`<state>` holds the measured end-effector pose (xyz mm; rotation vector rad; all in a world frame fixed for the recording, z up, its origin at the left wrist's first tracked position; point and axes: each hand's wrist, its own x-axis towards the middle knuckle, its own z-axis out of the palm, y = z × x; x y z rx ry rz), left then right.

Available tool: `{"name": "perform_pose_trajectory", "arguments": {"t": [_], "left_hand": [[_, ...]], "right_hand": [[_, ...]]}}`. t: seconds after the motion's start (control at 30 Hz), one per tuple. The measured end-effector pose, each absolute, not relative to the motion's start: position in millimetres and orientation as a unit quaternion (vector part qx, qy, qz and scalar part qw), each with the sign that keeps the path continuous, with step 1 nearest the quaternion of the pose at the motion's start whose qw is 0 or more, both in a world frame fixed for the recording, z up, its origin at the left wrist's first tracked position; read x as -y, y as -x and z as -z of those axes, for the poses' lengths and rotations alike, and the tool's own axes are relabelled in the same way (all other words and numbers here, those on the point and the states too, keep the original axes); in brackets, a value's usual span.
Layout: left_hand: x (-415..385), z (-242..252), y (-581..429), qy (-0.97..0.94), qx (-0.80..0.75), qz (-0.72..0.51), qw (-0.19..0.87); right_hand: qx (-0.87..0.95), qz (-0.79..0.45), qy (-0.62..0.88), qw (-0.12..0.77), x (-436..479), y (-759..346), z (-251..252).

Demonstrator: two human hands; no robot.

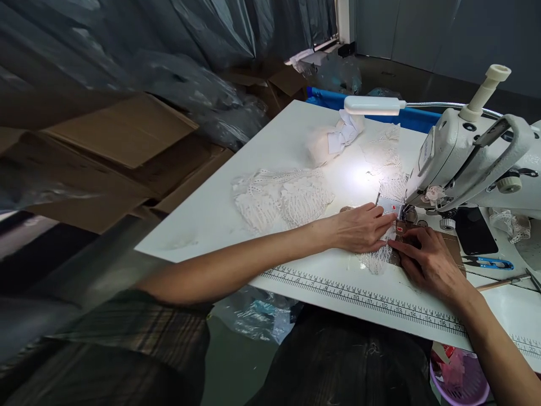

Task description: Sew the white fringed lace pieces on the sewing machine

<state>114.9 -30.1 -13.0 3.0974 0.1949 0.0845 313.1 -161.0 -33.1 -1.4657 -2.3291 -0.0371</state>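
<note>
The lace strip (377,262) lies on the white table (211,217) at the front of the sewing machine (477,152), partly beneath the fingers and just beside the presser foot (403,213). The left hand (359,228) is palm down and open, its fingers nearly straight and close together, resting on the strip with no visible grip. The right hand (431,262) is half curled, one finger reaching to the strip's edge; whether it pinches the lace cannot be told, since the fingers hide the contact. For this sort of guiding, light, flat pressure from the left seems best, because an openwork fabric would likely stretch or ripple if pulled. The right fingertips should steer the edge gently, square to the foot, and all fingers are safest a little to the side of the needle, as the left ones sit very near it. The lamp (372,105) lights the work well, so it pays to watch the edge rather than the needle. The loose lace pile (291,197) lies well to the left, best left clear of the strip so nothing snags
</note>
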Motion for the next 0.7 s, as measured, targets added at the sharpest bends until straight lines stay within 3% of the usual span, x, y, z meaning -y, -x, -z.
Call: {"name": "perform_pose_trajectory", "arguments": {"t": [0.23, 0.7], "left_hand": [[27.5, 8.8, -125.1, -0.996, -0.057, -0.043, -0.046], [24.0, 29.8, -121.7, -0.989, -0.093, -0.108, 0.046]], "right_hand": [[0.823, 0.027, 0.527, 0.209, 159.0, -316.2, 33.5], [0.813, 0.026, 0.535, 0.228, 157.8, -315.3, 32.5]]}}
